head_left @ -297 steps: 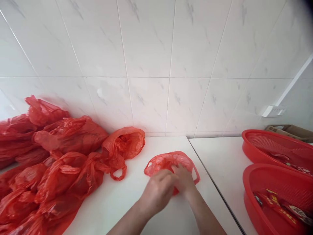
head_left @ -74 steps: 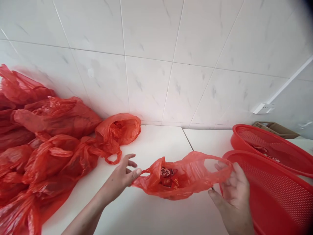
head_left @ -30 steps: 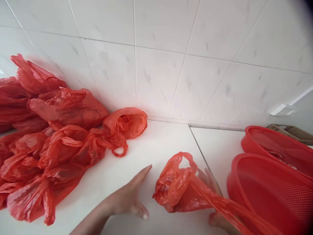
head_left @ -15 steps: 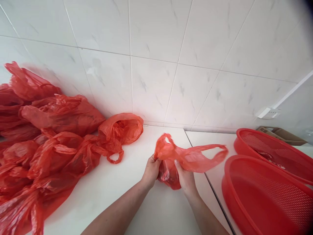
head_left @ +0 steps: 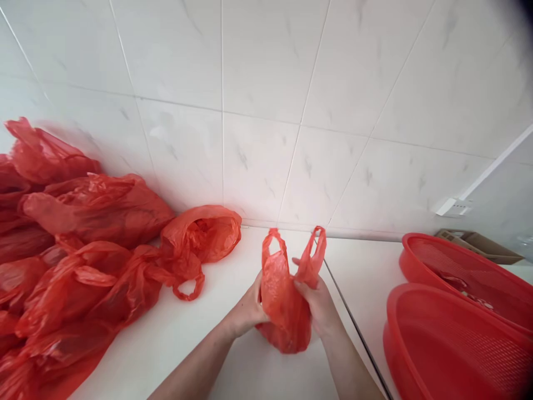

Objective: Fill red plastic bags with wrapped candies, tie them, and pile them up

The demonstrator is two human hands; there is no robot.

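Note:
Between my hands a red plastic bag stands upright on the white table, its two loop handles pointing up. Something inside fills out its lower part, but the thin film hides what it is. My left hand is wrapped round the bag's left side, fingers partly behind it. My right hand grips the right side just below the right handle, its thumb across the front of the film and a fingertip showing behind. Both hands are closed on the bag.
Several filled red plastic bags are heaped on the left, and one open-mouthed bag lies against the tiled wall. At right are two red plastic baskets, the farther one with small items inside. A cardboard box sits behind them.
The bag's right handle, stretched out sideways before, now stands up beside the left one. The bag has turned upright, and both hands have shifted their hold on its sides.

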